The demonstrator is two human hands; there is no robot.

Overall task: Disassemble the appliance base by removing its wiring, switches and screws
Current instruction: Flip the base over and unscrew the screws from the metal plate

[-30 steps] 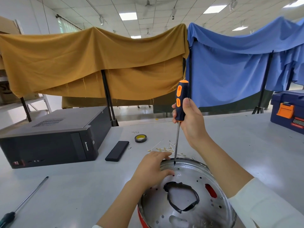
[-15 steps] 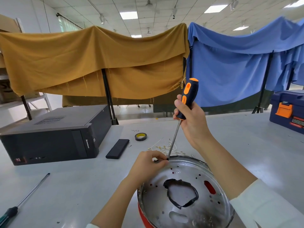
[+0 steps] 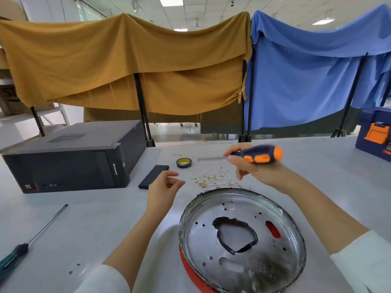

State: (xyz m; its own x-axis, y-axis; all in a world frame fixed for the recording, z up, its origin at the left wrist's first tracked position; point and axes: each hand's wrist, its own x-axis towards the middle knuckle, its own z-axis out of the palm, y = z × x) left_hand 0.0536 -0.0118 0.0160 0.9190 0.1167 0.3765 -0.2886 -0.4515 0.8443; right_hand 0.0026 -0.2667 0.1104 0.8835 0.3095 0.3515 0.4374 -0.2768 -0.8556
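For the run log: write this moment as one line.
stage: screw removal | right hand: holds screwdriver level, off base | left hand: pinched fingers, contents unclear | appliance base: on table | loose wires: behind base

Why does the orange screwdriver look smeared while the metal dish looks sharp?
Head view: the screwdriver in the right hand is motion-blurred; the metal appliance base is sharp, with ceiling-light glare. The wide lens bends the table edges.
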